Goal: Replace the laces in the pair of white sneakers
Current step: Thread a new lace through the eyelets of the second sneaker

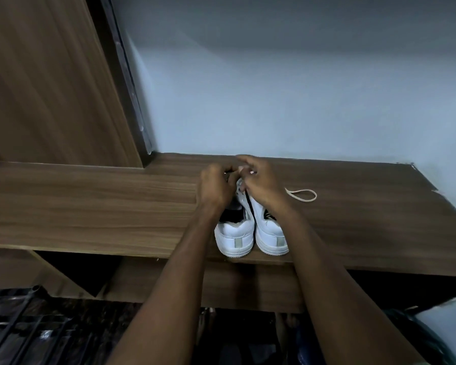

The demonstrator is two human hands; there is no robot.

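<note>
Two white sneakers (234, 234) (270, 233), one loose lace (302, 195), two hands (216, 187) (259, 181)

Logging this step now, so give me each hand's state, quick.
Left hand: fingers curled at the left sneaker, apparently gripping it.
Right hand: pinching something small and white, probably a lace.

Wood-grain shelf top (90, 206) against the wall carries two white sneakers, left sneaker (234, 238) and right sneaker (270, 233) side by side, heels at near edge; loose lace (303, 195) lies just right of them.
</note>
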